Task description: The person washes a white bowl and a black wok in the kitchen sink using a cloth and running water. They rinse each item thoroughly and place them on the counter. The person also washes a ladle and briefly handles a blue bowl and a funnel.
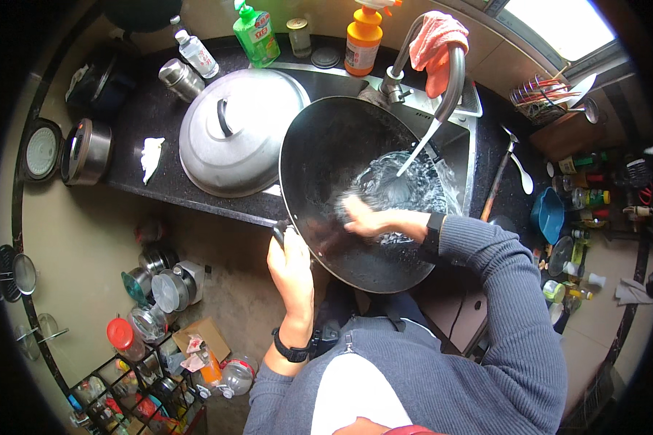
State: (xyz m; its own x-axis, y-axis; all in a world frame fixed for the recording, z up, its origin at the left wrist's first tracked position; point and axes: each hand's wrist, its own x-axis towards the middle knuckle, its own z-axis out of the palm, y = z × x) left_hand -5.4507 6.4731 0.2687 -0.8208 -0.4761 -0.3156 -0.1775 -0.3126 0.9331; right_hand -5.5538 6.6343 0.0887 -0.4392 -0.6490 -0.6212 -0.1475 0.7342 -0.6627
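A large dark wok [332, 147] is tilted over the sink [472, 163]. My left hand [294, 266] grips the wok's handle [279, 231] at its near left side. Inside the wok is my right hand [362, 217], blurred, beside splashing water [397, 185]; its fingers and whatever may be under them cannot be made out. Water runs from the curved faucet [456, 81], which has a pink cloth [438, 46] draped over it, into the wok and over its right rim.
A domed metal lid [250, 130] lies left of the wok on the dark counter [223, 206]. Behind stand a green pump bottle [257, 38], a glass jar [299, 41] and an orange spray bottle [363, 46]. To the right are a wooden-handled utensil [495, 185], a white spoon [522, 174] and a blue bowl [548, 215].
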